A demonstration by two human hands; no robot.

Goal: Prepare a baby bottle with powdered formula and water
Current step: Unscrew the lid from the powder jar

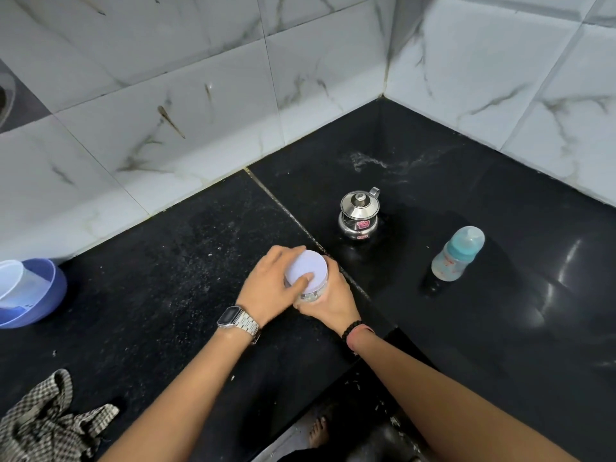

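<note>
A clear jar with a pale lilac lid [308, 269] stands on the black counter [166, 295] near its middle. My left hand [271, 283] grips the lid from the left, thumb on top. My right hand [330, 296] holds the jar's body from the right and below. A baby bottle [458, 254] with a teal collar and clear cap stands upright to the right, apart from both hands. A small steel pot [360, 211] with a lid and handle stands behind the jar.
A blue bowl [43, 295] with a clear plastic cup in it sits at the left edge. A checked cloth [46, 425] lies at the front left. Tiled walls meet in a corner behind. The counter's front edge runs below my arms.
</note>
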